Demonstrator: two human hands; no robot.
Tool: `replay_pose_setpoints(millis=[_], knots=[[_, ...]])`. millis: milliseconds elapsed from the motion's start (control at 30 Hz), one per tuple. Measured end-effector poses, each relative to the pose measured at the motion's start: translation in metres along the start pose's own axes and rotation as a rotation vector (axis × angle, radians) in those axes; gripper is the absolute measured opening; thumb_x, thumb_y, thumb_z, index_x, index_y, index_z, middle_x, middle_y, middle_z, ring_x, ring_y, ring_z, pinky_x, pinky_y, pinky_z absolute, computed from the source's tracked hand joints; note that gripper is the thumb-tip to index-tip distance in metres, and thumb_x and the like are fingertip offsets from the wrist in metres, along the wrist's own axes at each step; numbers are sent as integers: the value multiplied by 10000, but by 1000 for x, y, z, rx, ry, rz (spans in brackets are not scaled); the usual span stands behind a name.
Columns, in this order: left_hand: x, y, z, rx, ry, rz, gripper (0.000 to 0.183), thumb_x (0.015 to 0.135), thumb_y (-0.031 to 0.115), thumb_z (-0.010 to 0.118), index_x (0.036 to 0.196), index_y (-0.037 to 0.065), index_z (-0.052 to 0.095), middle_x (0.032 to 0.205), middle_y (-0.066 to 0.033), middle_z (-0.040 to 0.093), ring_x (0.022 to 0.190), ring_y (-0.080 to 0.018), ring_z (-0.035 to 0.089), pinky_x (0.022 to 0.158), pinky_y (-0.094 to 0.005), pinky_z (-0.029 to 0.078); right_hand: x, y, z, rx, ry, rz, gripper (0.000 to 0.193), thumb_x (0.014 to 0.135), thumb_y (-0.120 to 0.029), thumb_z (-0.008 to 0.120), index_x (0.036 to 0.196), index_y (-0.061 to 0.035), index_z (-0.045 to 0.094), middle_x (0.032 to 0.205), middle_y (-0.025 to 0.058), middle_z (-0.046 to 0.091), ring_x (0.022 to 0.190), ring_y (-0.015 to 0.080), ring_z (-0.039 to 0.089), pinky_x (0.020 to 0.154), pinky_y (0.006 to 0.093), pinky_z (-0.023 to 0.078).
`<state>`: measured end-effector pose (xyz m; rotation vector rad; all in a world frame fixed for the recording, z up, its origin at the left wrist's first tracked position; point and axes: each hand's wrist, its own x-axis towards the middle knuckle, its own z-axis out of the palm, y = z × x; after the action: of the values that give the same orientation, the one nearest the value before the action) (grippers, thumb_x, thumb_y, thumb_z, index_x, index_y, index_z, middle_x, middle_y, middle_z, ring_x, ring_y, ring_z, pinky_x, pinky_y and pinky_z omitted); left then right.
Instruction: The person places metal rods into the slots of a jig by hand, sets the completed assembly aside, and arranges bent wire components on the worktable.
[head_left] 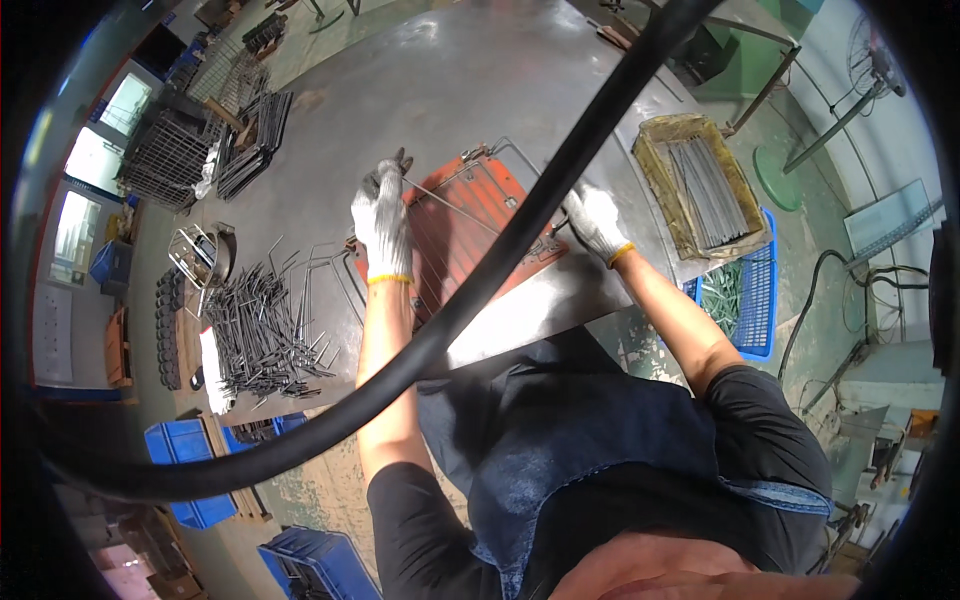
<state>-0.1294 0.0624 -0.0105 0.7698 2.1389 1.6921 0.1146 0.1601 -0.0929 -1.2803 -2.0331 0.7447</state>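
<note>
A red-orange jig plate [462,262] lies on the steel table in front of me, with thin metal rods and small clamps set on it. My left hand [382,222], in a white knit glove with grey fingertips, is at the plate's left edge. Its fingers close on the end of a thin metal rod [445,204] that slants across the plate. At the plate's right edge, my gloved right hand [600,220] has its fingers curled next to a small dark fitting [558,229]. The thick black cable partly hides those fingertips, so what they grip is unclear.
A thick black cable [500,285] crosses close in front of the view. Left on the steel table [350,110] lie a heap of bent rods [262,330] and wire frames [258,140]. Right are a yellowed bin of straight rods [682,240] and a blue basket [762,300].
</note>
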Motion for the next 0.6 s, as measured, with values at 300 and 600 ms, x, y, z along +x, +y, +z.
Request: replay_pose_setpoints(millis=[300, 600], knots=[[-101, 43, 42, -490, -314, 9, 280, 928, 278, 554, 1032, 26, 617, 905, -140, 642, 825, -280, 625, 736, -396, 479, -64, -58, -42, 342, -544, -123, 385, 924, -270, 530, 1255, -75, 549, 1011, 109, 664, 879, 259, 654, 811, 339, 506], [-67, -85, -115, 600, 160, 352, 433, 944, 373, 513, 1249, 68, 545, 1111, -206, 629, 979, -369, 619, 855, -428, 495, 37, 156, -166, -617, -4, -273, 427, 962, -282, 440, 1315, -53, 510, 1296, 201, 543, 1163, 360, 535, 985, 389, 418]])
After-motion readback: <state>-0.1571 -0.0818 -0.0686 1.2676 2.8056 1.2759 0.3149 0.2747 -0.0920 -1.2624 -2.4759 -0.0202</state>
